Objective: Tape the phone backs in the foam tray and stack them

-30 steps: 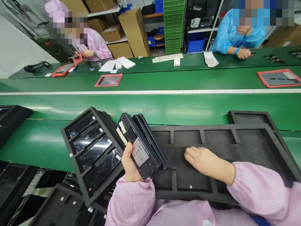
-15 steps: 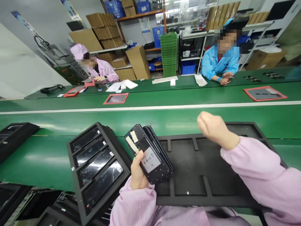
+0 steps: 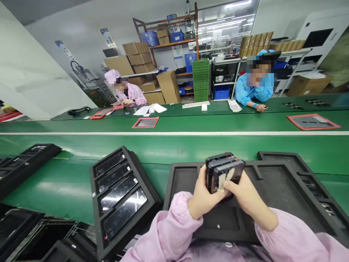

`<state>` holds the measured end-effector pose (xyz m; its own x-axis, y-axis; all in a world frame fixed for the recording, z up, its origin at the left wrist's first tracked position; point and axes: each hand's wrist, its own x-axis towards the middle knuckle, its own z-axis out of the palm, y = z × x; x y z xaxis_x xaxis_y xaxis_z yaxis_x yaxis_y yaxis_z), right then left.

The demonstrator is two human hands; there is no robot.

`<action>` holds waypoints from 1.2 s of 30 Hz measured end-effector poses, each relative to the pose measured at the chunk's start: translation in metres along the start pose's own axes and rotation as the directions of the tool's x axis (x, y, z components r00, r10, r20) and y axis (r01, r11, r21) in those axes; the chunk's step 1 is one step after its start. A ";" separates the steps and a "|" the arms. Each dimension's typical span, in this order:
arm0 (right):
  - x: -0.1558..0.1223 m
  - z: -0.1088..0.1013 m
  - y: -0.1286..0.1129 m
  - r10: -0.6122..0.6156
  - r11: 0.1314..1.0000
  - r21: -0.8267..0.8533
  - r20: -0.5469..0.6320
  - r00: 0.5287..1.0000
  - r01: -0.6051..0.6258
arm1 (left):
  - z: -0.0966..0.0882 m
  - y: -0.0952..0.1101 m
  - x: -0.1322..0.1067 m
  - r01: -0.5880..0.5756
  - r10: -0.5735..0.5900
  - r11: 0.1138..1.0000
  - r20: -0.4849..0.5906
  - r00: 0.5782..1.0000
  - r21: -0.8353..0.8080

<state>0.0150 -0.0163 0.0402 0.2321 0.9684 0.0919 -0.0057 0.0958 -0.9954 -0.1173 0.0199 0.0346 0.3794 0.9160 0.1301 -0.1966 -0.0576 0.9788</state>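
Observation:
A stack of black phone bodies is held upright between my two hands, with pale tape strips on the nearest one. My left hand grips the stack's left side and lower edge, thumb in front. On the right side my right hand closes round it, its thumb on the front face; some fingers are hidden behind. Beneath the hands lies a large black foam tray with bare compartments. To the left, another black tray tops a pile and carries several glossy dark phone screens.
More black trays lie at far left, and another tray sits behind on the right. Across the green conveyor, one person in pink and one in blue sit. Red-edged mats lie along the far side.
My right hand has come left and down onto the phone stack. The stack has moved right, and it now stands upright between both hands. The view has tilted up.

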 end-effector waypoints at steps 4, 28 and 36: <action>-0.019 0.000 0.021 -0.044 0.999 0.025 -0.107 0.993 0.047 | -0.005 -0.017 -0.009 -0.014 0.003 0.998 0.195 0.981 0.057; -0.052 0.003 0.033 -0.458 0.874 -0.066 0.221 0.861 0.481 | -0.009 -0.046 -0.052 -0.504 0.502 0.861 0.046 0.864 0.073; -0.056 -0.002 0.045 -0.427 0.891 -0.047 0.247 0.870 0.451 | -0.007 -0.041 -0.051 -0.488 0.486 0.872 0.042 0.873 0.035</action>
<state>0.0033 -0.0666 -0.0099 -0.0364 0.8585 0.5116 0.1451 0.5111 -0.8472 -0.1350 -0.0215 -0.0131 0.2735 0.7549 0.5960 -0.3244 -0.5110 0.7960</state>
